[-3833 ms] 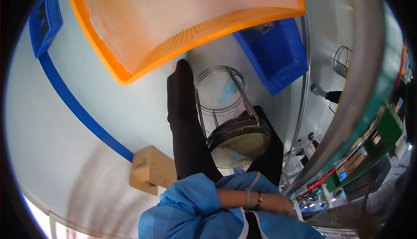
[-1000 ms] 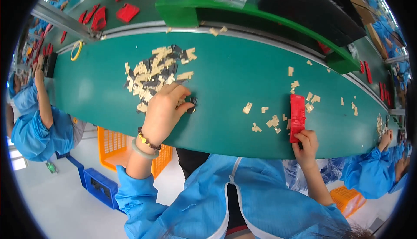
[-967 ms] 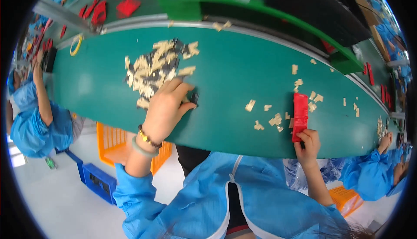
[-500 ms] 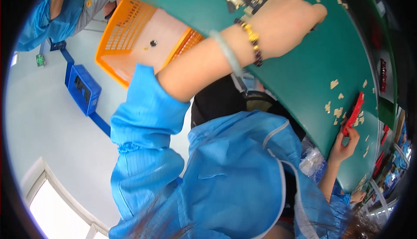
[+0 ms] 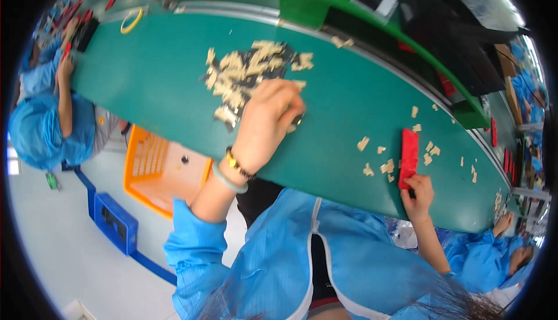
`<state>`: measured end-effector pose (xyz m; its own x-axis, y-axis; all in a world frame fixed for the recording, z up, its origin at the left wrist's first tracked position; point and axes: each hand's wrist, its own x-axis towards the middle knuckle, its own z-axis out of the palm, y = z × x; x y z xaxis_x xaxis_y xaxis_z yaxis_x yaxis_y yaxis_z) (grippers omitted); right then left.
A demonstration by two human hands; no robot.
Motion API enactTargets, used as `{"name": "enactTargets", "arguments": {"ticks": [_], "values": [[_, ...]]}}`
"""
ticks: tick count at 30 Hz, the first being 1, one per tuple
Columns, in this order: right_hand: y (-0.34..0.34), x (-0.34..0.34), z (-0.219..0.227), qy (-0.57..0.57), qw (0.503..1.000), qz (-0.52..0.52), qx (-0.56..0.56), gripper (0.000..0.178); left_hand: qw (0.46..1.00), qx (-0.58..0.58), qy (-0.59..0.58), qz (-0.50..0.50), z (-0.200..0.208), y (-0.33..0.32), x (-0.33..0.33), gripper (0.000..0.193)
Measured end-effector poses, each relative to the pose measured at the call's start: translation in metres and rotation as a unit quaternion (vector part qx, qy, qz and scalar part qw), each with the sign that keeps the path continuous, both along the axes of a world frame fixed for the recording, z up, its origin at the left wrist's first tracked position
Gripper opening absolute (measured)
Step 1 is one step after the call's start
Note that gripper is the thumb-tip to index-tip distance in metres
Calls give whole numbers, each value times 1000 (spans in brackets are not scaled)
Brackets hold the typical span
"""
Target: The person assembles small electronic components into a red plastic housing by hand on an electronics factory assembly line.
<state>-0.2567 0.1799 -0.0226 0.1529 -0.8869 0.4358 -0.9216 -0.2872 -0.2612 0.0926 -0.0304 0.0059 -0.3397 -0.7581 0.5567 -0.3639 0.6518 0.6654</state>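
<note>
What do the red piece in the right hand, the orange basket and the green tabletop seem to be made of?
Red piece: probably moulded plastic; evenly coloured, rigid-looking.
Orange basket: likely plastic; slotted, single-coloured wall.
Green tabletop: smooth with slight sheen; perhaps rubber mat or laminate, unclear.

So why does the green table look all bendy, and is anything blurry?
Head view: the fisheye lens curves the green table; head view again: the pile of small pieces looks a bit soft, so some outlines blend.
</note>
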Motion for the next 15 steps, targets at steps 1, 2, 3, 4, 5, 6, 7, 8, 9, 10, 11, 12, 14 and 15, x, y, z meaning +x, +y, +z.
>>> {"name": "enactTargets", "arguments": {"ticks": [1, 2, 3, 4, 5, 6, 7, 8, 9, 10, 11, 12, 14, 15], "values": [[-1, -2, 0, 0, 1000, 9, -3, 31, 996, -89, -16, 10, 2, -2, -3, 12], [-3, -1, 0, 0, 1000, 19, -5, 31, 995, -101, -14, -4, 6, 0, -6, 12], [-7, 0, 1, 3, 1000, 5, -13, 31, 1000, -8, -22, -15, 7, 5, -9, 11], [-11, 3, 4, 0, 999, 10, -32, 32, 995, 87, -33, -27, 10, 10, -10, 11], [-16, 6, 6, -2, 999, 14, -49, 34, 995, 82, -33, -40, 11, 11, -12, 11], [-22, 10, 10, -1, 999, 0, -52, 34, 988, 142, -17, -62, 12, 13, -14, 13], [-30, 15, 17, 8, 999, 21, -28, 35, 976, 202, -2, -83, 12, 15, -19, 16], [-38, 19, 23, 15, 999, 48, -4, 36, 976, 199, -6, -91, 10, 18, -24, 16], [-44, 22, 26, 16, 999, 37, -8, 36, 950, 274, 67, -132, 5, 20, -31, 16], [-49, 23, 29, -8, 999, 35, -9, 34, 912, 347, 136, -170, 6, 20, -39, 16], [-55, 25, 33, -32, 999, 34, -9, 32, 894, 361, 132, -231, 11, 21, -45, 18], [-63, 31, 37, -32, 999, 31, -13, 32, 895, 358, 129, -234, 12, 23, -53, 18], [-75, 46, 45, -383, 920, -1, 79, 27, 903, 333, 60, -265, 13, 35, -74, 17], [-84, 54, 46, -385, 920, -2, 78, 27, 906, 330, 63, -258, 11, 40, -86, 26]]}}
